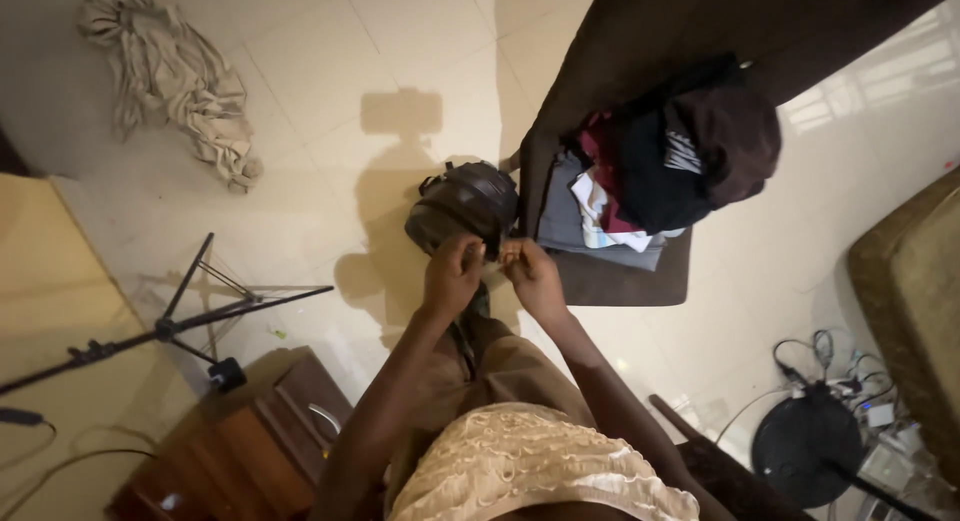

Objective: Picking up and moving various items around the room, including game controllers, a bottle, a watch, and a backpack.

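Pale tiles cover the floor (330, 71) in the head view, and over them two hands meet near the middle of the picture. The left hand (455, 271) is curled almost closed, fingers bent inward, just in front of a black backpack (465, 206) that sits on the floor. The right hand (530, 274) is also curled, its fingertips pinched together close to the left hand's. Something small seems to be held between the two hands, but I cannot tell what it is, nor whether either hand truly grips it. The backpack leans against the end of a dark brown couch (640, 41). On the couch lies a pile of clothes (650, 171), dark pieces on top, grey and white ones below. A crumpled beige cloth (175, 76) lies well apart on the floor at upper left. A black tripod (190, 316) stands to the left, beside a wooden drawer unit (255, 436). A round black stand (805, 446) and tangled cables (850, 376) sit at lower right.
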